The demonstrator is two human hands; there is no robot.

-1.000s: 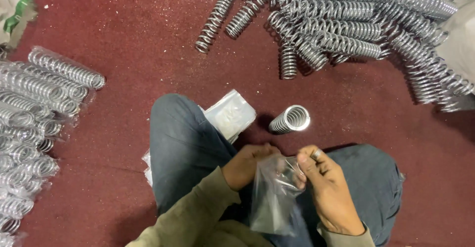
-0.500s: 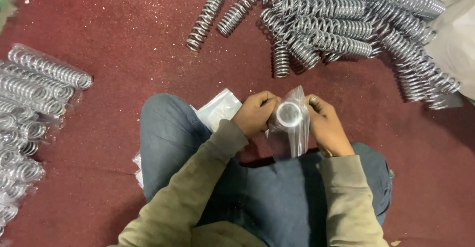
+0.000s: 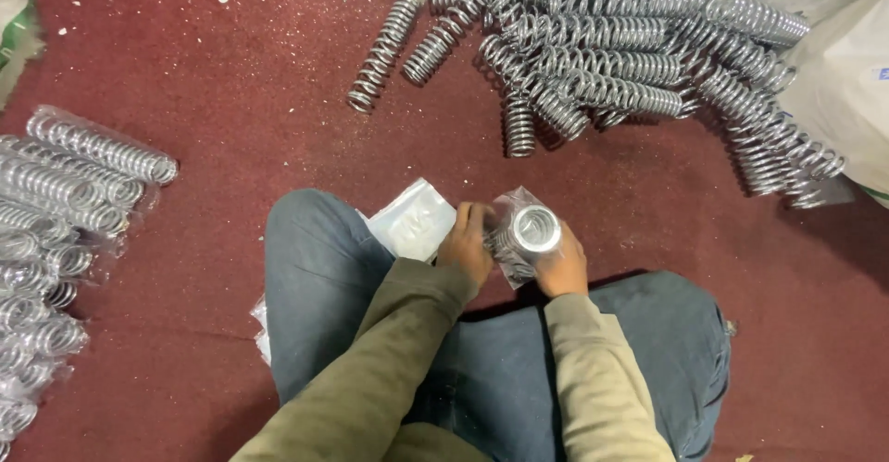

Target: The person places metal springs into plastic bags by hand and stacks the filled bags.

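Head view: left hand (image 3: pixel 466 244) and right hand (image 3: pixel 562 268), each grip clenched on the clear plastic bag (image 3: pixel 507 240) sheathing an upright coiled steel spring (image 3: pixel 534 229), held above the knees over the dark red carpet floor (image 3: pixel 231 147). Loose steel springs (image 3: pixel 611 55) lie well apart.

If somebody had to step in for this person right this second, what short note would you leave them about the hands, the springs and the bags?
Left hand and right hand together grip one metal spring, standing on end inside a clear plastic bag.
Flat empty bags lie beside the left knee.
Done: bagged springs are stacked on the red floor to the left.
Left: a pile of bare springs lies ahead.
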